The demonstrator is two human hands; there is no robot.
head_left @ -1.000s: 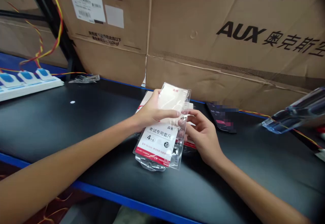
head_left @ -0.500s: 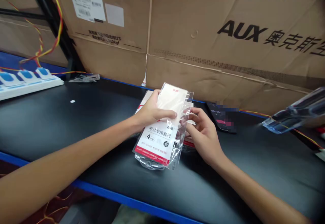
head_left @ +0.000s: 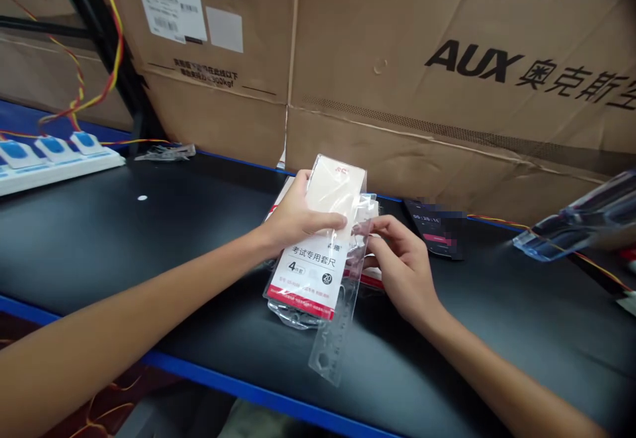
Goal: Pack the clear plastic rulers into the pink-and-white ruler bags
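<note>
My left hand (head_left: 301,216) is closed around a white and red ruler-set packet (head_left: 305,269) in clear plastic, its thumb lying across the front. A transparent ruler (head_left: 332,348) with cut-out shapes slants along the packet's right edge, its lower end sticking out below. Thumb and forefinger of my right hand (head_left: 405,266) pinch the ruler near its upper part. Whether the ruler is partly inside the clear sleeve, I cannot tell. Under and behind the packet lie other red and white packets (head_left: 368,280), mostly hidden by my hands.
A phone (head_left: 432,229) showing a timer lies right of my hands. Farther right is a blurred clear plastic package (head_left: 571,226). On the left stand a white power strip (head_left: 59,171) and a crumpled plastic wrapper (head_left: 166,153). A large cardboard box (head_left: 372,87) walls off the table's back.
The transparent ruler has slid downward, and its lower end now reaches well below the packet. My right hand has shifted slightly; my left hand keeps its hold, with the packet tilted a little.
</note>
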